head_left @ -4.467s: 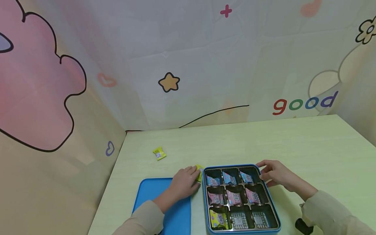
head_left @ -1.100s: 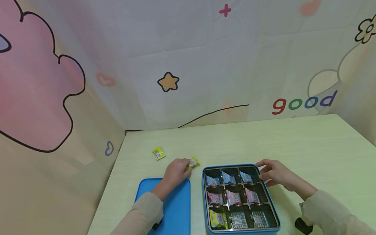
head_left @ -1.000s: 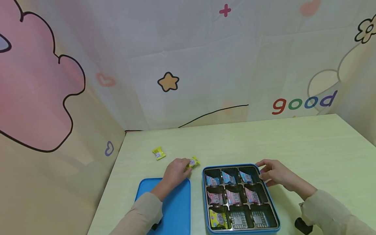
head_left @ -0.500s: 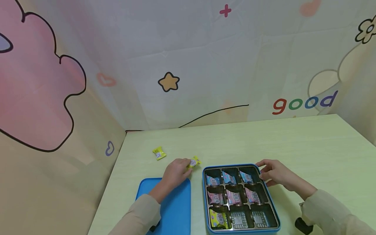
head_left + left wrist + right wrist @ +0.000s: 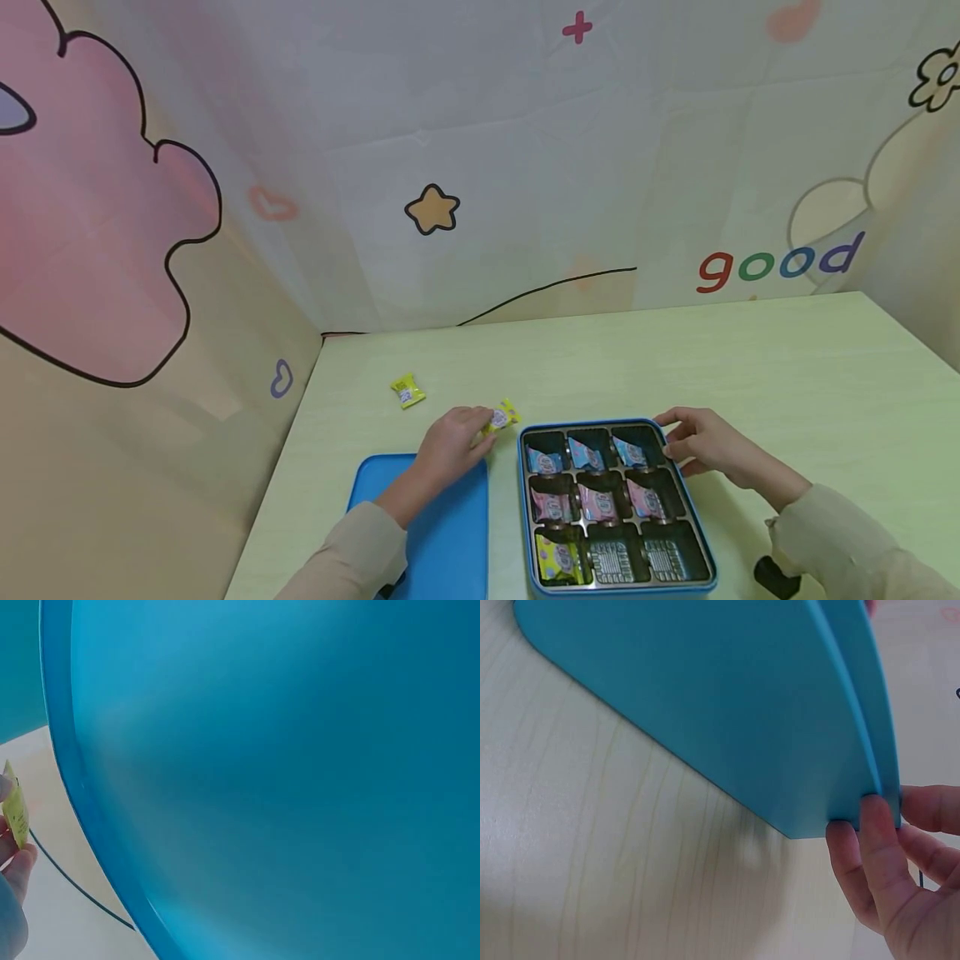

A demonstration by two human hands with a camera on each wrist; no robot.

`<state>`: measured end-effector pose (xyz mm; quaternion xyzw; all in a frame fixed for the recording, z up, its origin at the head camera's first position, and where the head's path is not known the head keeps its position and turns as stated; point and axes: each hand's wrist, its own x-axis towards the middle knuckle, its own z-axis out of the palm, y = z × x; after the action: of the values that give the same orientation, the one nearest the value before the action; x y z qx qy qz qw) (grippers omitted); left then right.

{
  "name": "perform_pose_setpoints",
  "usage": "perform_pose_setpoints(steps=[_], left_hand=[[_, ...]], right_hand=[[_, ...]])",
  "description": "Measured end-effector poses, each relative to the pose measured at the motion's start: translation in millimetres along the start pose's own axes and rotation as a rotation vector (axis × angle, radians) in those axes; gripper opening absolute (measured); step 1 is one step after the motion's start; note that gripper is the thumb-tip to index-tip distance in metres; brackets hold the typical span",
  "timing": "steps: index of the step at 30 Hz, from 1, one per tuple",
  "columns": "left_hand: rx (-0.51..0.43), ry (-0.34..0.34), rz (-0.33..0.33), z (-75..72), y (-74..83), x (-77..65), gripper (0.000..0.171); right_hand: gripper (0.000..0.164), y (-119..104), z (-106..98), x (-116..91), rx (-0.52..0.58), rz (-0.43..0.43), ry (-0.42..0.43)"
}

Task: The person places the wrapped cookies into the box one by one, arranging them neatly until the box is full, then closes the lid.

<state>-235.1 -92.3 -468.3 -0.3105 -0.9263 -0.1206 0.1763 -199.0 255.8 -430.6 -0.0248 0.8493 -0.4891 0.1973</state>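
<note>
My left hand point(image 5: 452, 442) pinches a small yellow-wrapped candy point(image 5: 502, 417) above the table, just off the far left corner of a blue box point(image 5: 711, 567). In the left wrist view the yellow candy point(image 5: 16, 814) shows at the left edge, between thumb and fingers. The box has a dark tray with compartments: blue candies point(image 5: 585, 455) in the back row, pink candies point(image 5: 597, 504) in the middle, one yellow candy point(image 5: 557, 558) at front left. The other two front compartments hold no candy. My right hand point(image 5: 708, 446) holds the box's far right corner; its fingers point(image 5: 885, 862) bend around that corner.
A flat blue lid point(image 5: 450, 533) lies left of the box, under my left forearm. Another yellow candy point(image 5: 408, 391) lies farther back on the pale table point(image 5: 750, 358). A printed cloth wall point(image 5: 525, 167) rises behind the table.
From beside the box's left edge, my left hand has moved back and left with the yellow candy, then slightly right again. The right hand and the box have stayed in place.
</note>
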Motion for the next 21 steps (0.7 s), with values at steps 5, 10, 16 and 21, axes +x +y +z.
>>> perform_pose_setpoints(steps=[5,10,16,21], left_hand=[[0.006,0.019,0.016,-2.6,2.1,-1.3,0.035],[-0.003,0.039,0.036,-7.3,6.5,-1.9,0.035],[-0.020,0.064,0.097,-12.6,13.1,-3.4,0.035],[-0.026,0.066,0.119,-15.0,17.9,-4.8,0.037]], right_hand=[[0.045,-0.2,0.1,0.2,0.001,0.002,0.000],[0.045,-0.5,-0.1,-0.1,0.006,-0.005,-0.003],[0.044,-0.5,-0.2,-0.5,0.009,-0.009,-0.006],[0.045,-1.1,-0.1,-0.6,0.011,-0.005,-0.005]])
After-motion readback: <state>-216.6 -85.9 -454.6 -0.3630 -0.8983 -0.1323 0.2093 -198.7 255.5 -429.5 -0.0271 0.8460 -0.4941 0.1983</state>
